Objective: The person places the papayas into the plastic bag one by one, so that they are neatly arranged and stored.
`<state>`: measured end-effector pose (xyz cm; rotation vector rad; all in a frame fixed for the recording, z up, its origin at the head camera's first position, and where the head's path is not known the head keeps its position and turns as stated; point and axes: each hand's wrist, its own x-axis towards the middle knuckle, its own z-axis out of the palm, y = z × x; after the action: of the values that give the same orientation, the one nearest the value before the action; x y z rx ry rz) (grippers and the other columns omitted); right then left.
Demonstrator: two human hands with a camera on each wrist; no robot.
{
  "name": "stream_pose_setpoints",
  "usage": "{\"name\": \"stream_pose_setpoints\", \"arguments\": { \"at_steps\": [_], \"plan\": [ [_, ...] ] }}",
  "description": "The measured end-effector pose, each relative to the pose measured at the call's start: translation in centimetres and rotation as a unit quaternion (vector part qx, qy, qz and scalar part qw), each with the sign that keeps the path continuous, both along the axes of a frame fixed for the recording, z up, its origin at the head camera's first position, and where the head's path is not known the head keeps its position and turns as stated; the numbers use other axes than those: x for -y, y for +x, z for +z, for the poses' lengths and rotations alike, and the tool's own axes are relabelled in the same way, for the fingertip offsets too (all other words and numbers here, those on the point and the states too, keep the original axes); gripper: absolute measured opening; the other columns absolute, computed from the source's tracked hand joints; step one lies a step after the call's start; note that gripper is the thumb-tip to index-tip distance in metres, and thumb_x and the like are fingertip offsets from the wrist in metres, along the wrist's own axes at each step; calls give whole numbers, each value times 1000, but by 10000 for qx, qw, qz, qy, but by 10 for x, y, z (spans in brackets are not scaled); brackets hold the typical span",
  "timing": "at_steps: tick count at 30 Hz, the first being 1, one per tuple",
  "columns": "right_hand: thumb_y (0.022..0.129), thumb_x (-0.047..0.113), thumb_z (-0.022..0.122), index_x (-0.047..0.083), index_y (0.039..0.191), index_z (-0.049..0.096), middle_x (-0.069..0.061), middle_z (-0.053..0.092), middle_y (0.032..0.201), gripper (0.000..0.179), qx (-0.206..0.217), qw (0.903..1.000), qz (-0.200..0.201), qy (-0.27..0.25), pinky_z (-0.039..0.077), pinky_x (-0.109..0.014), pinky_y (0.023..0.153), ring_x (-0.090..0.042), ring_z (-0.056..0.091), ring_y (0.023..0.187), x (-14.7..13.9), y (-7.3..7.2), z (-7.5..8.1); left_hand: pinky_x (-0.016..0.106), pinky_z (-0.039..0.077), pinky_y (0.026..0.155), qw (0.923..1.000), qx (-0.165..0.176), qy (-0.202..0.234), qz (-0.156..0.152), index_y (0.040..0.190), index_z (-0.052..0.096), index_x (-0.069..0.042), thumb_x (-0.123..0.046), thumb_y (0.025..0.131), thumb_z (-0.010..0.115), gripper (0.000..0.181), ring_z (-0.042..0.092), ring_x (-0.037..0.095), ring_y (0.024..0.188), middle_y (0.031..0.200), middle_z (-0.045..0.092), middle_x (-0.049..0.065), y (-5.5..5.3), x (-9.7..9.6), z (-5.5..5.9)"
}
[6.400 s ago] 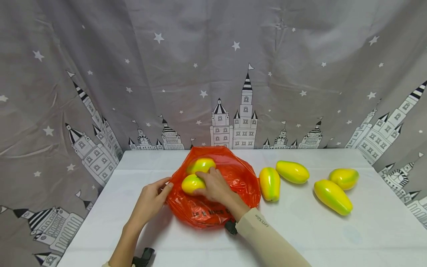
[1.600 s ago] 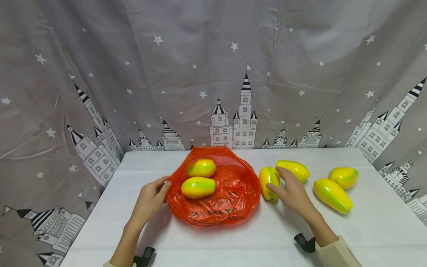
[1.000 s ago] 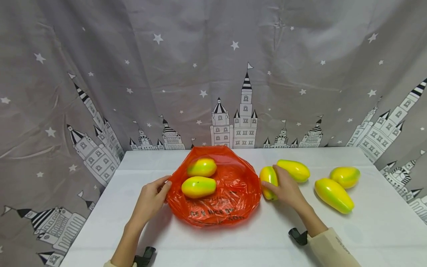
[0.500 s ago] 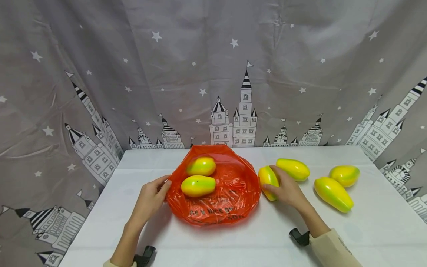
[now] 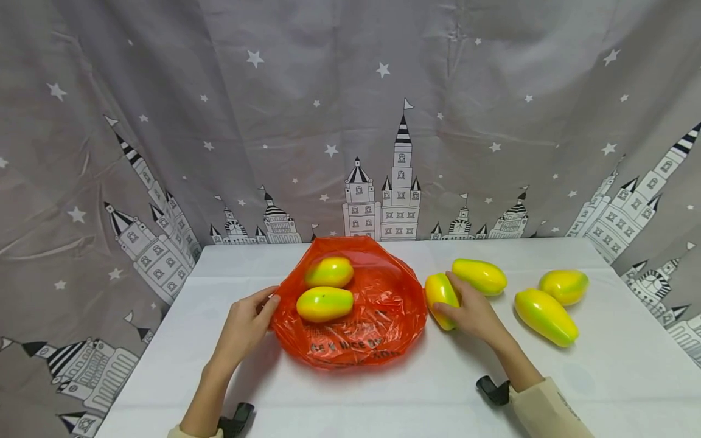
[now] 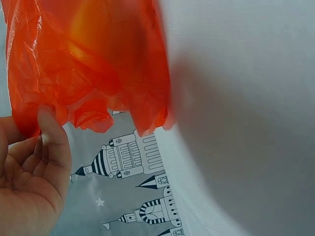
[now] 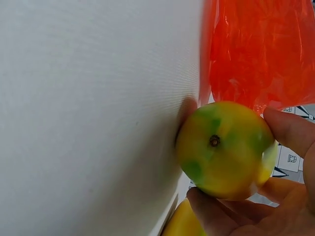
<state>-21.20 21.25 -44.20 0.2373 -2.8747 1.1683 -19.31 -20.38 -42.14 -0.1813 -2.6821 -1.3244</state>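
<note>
An open red plastic bag [image 5: 383, 310] sits mid-table, with one yellow-green papaya [image 5: 330, 272] inside at the back and a second papaya [image 5: 325, 304] in front of it. My left hand [image 5: 244, 325] pinches the bag's left rim between thumb and fingers; the left wrist view shows the thin film [image 6: 64, 83] bunched there. Just right of the bag, my right hand [image 5: 475, 311] grips another papaya [image 5: 439, 292], thumb on the near side and fingers across the far side. In the right wrist view that papaya's stem end [image 7: 216, 142] faces the camera.
Right of the held fruit lies a papaya [image 5: 479, 276] close behind my fingers. Farther right are two more, a long papaya [image 5: 546, 316] and a shorter papaya [image 5: 564, 286] lying together. The white table [image 5: 350, 404] ends at a grey castle-print curtain [image 5: 274, 121].
My right hand, earlier on a papaya inside the bag, has moved right to the papaya beside it and closed round it. That papaya has turned slightly. My left hand keeps its hold on the rim.
</note>
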Motion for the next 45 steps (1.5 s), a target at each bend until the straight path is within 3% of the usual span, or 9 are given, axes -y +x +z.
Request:
{"name": "stream_pose_setpoints", "arguments": {
  "at_steps": [12,33,45],
  "plan": [
    [91,19,71,-5,149,35,-29,39,147,72,212,9998,-56,9,30,-61,108,-46,40,132,1,0,1,24,54,61,10000,2,-64,-8,131,60,4,-18,102,56,37,62,18,68,105,69,18,-1,-1,-2],
    [87,14,73,-5,146,40,-27,39,148,70,160,9989,53,-436,34,-61,105,-44,42,130,-3,6,-1,23,54,62,10000,23,-66,9,131,60,4,-17,102,56,36,62,18,70,105,69,18,-1,0,-1],
    [88,19,74,-3,148,38,-25,42,147,72,-15,9984,-56,-570,44,-57,99,-40,50,121,-3,13,11,23,54,61,9999,113,-90,38,132,59,3,-19,102,55,37,62,19,69,100,69,16,-2,-1,-1]
  ]
}}
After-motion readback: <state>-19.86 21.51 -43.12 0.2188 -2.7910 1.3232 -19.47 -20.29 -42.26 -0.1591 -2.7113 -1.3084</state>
